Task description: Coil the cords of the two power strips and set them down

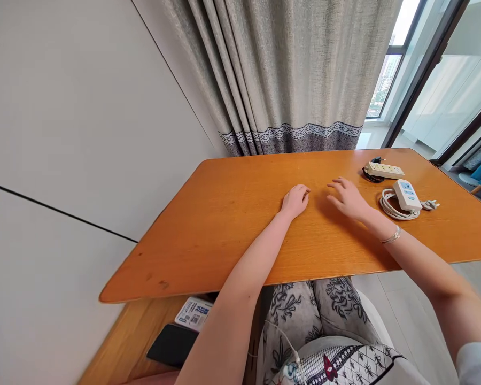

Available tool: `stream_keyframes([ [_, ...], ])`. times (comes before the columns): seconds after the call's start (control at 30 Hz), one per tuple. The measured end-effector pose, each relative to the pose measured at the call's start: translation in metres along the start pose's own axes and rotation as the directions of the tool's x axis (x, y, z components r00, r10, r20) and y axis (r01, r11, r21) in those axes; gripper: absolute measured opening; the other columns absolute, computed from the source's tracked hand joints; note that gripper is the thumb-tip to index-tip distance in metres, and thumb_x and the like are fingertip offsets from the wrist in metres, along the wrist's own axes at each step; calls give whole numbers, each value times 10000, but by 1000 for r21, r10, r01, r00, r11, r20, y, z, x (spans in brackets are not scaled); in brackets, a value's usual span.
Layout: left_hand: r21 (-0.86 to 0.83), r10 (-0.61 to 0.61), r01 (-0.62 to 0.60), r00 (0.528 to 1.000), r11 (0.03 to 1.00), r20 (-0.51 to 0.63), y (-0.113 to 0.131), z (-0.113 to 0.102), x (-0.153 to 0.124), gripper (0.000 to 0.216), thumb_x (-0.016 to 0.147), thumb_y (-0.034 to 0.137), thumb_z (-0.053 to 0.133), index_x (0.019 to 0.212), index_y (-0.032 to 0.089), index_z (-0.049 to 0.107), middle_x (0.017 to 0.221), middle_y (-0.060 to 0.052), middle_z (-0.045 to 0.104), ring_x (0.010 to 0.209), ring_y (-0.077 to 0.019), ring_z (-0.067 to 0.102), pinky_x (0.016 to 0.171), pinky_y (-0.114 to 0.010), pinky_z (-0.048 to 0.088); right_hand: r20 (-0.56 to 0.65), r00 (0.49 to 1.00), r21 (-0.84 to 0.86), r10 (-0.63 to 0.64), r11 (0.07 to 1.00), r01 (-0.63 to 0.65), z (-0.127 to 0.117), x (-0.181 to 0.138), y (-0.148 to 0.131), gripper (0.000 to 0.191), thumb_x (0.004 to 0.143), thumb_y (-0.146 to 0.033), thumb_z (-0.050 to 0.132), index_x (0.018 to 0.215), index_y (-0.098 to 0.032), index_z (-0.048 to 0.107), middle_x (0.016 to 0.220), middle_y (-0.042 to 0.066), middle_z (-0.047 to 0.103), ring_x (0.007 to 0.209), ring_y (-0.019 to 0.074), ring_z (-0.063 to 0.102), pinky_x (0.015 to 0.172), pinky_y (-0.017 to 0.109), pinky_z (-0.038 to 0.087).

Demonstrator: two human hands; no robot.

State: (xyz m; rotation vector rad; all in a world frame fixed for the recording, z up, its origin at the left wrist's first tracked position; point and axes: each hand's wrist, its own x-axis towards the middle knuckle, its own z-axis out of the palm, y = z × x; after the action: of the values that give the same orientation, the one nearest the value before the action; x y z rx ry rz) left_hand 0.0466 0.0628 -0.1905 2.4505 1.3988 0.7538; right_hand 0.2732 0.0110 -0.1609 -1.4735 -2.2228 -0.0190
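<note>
Both hands flat on the surface, two power strips off to the right

Left hand [295, 200] resting on the orange surface [224, 224], fingers loosely curled, grip empty. Right hand [348, 198] just beside it, fingers spread and slightly lifted, palm down, also holding nothing. Bracelet [393, 235] on the right wrist.

Nearest things to the right hand: white power strip with blue buttons [407, 194], lying on top of its own coiled white cord [389, 207], plug [431, 204] trailing toward the right edge. Near the hand but apart from it, no contact. Further back, cream power strip [385, 170] with a dark cord [369, 175] bunched at its left end, close to the far edge of the surface.

Handling, as judged: both strips rigid plastic, light, smooth but not slippery, not fragile. Best taken across the long body, thumb on one side, fingers on the other. Cords soft and floppy, likely to drag or uncoil if only the body is lifted; coil worth gathering along with it.

Elsewhere: grey curtain [280, 80] behind, pale wall to the left, window at the right. Below the near edge, a dark phone [172, 345] and a printed card [194, 313] on a wooden ledge, patterned clothing on the lap
</note>
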Motion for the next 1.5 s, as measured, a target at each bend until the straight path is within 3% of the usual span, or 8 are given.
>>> stream_keyframes([
  [0.13, 71, -13, 15, 1000, 997, -27, 5, -2, -3, 263, 969, 121, 492, 1131, 175, 691, 1241, -115, 698, 1204, -241, 635, 1051, -367, 506, 245, 956, -104, 163, 984, -142, 32, 26, -22, 657, 1042, -538, 382, 1563, -143, 448, 1669, 214, 345, 1583, 386, 243, 1243, 643, 246],
  [0.23, 116, -33, 35, 999, 993, -25, 7, -2, -3, 262, 972, 128, 492, 1122, 166, 702, 1251, -120, 707, 1201, -249, 640, 1053, -371, 505, 309, 912, -162, 269, 960, -228, 46, 34, -23, 703, 1056, -555, 340, 1611, -125, 372, 1700, 204, 283, 1600, 374, 195, 1271, 614, 180],
  [0.63, 182, -142, 133, 989, 974, 39, 9, 4, -5, 359, 988, 172, 450, 1211, 177, 731, 1282, -99, 746, 1200, -258, 684, 1054, -389, 521, 236, 936, -182, 259, 958, -220, 56, 31, -15, 676, 1047, -558, 357, 1574, -145, 445, 1669, 175, 370, 1564, 356, 291, 1265, 567, 222],
  [0.8, 199, -191, 188, 982, 962, -7, 14, 2, -12, 372, 992, 170, 438, 1251, 164, 704, 1285, -110, 740, 1197, -265, 679, 1032, -396, 532, 205, 947, -174, 247, 961, -214, 58, 31, -11, 655, 1037, -563, 370, 1537, -158, 492, 1641, 182, 416, 1545, 346, 329, 1247, 577, 253],
  [0.97, 196, -200, 212, 977, 957, -78, 19, 0, -19, 436, 983, 115, 431, 1381, 143, 605, 1484, -115, 612, 1342, -238, 584, 1148, -364, 447, 189, 950, -157, 250, 962, -222, 60, 32, -8, 649, 1031, -558, 376, 1523, -157, 512, 1629, 164, 439, 1536, 341, 340, 1251, 567, 247],
  [1.17, 184, -234, 249, 967, 951, -99, 33, 4, -27, 379, 967, 115, 486, 1314, 140, 638, 1523, -133, 564, 1369, -259, 556, 1169, -387, 429, 149, 960, -128, 236, 967, -218, 63, 33, -2, 632, 1022, -562, 386, 1471, -157, 569, 1584, 167, 495, 1496, 347, 393, 1233, 564, 273],
  [1.27, 183, -193, 203, 979, 962, -67, 41, 8, -30, 330, 966, 117, 495, 1245, 140, 670, 1507, -139, 574, 1368, -272, 549, 1175, -411, 417, 127, 964, -111, 236, 969, -222, 65, 34, 0, 625, 1021, -558, 386, 1447, -147, 589, 1563, 181, 513, 1482, 350, 411, 1224, 572, 279],
  [1.5, 158, -195, 202, 979, 967, -55, 43, 8, -29, 270, 970, 111, 485, 1139, 157, 690, 1369, -138, 646, 1252, -268, 606, 1100, -396, 461, 103, 969, -86, 225, 972, -217, 65, 34, 2, 589, 1013, -544, 410, 1400, -155, 623, 1520, 176, 556, 1439, 347, 452, 1208, 559, 301],
])
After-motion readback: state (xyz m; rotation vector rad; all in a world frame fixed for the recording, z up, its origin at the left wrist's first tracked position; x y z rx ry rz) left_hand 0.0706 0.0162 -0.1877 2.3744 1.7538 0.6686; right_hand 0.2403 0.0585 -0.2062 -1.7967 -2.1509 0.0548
